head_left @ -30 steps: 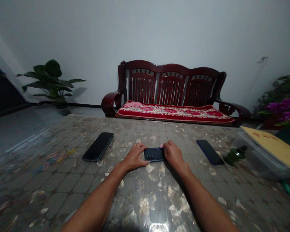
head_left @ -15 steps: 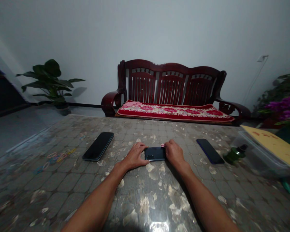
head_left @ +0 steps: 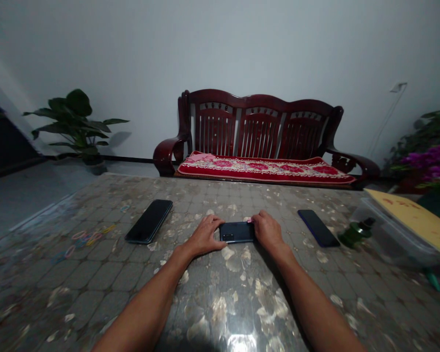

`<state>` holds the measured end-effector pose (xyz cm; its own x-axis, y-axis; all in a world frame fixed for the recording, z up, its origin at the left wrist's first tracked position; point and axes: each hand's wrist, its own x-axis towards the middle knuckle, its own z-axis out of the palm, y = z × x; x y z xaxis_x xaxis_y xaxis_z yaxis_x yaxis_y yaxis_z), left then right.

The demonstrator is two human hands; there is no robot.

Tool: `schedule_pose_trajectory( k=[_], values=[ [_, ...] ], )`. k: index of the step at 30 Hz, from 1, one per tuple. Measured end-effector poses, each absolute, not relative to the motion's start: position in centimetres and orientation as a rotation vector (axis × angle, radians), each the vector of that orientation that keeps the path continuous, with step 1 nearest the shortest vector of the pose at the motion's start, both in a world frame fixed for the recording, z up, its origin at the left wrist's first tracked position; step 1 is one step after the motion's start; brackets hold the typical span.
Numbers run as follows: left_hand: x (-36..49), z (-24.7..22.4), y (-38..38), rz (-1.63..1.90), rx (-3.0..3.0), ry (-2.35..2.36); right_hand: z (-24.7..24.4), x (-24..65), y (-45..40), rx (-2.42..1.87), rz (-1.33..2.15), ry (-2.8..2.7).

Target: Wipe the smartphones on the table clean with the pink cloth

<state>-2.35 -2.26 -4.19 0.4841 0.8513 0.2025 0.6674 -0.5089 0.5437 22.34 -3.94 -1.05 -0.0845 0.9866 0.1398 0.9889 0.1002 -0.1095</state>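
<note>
A dark smartphone (head_left: 240,232) lies back up on the table between my hands, its camera block at the left end. My left hand (head_left: 206,234) grips that left end, thumb along the near edge and fingers at the far edge. At the right end, my right hand (head_left: 267,229) is closed, knuckles up, covering the phone's corner. A small pink thing (head_left: 249,220) shows by its fingertips at the far edge; its kind is too small to make out. How the right fingers hold it is partly hidden.
Left of my hands lie a black phone (head_left: 150,221) and several coloured rubber bands (head_left: 91,238). On the right are another phone (head_left: 317,228), a green bottle (head_left: 356,233) and a clear plastic box (head_left: 392,239) under a yellow sheet (head_left: 410,215). A wooden bench (head_left: 258,122) stands beyond the table.
My right hand has shifted slightly to the right, uncovering more of the phone's back. The pink thing has moved right with it. My left hand keeps its grip in place.
</note>
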Motion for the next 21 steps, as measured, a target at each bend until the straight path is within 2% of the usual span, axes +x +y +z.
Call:
schedule_pose_trajectory(
  k=[4,11,21],
  values=[
    [-2.3,-4.0,-2.4,0.619,2.339,1.271,-1.1,22.9,-4.0,-2.030,-0.026,-2.156],
    [-2.3,-4.1,-2.3,0.626,2.352,1.270,-1.1,20.1,-5.1,-1.760,0.113,-2.314],
    [-2.5,-4.7,-2.0,0.686,2.332,1.256,-0.9,23.4,-4.6,-2.050,0.042,-2.136]
  ],
)
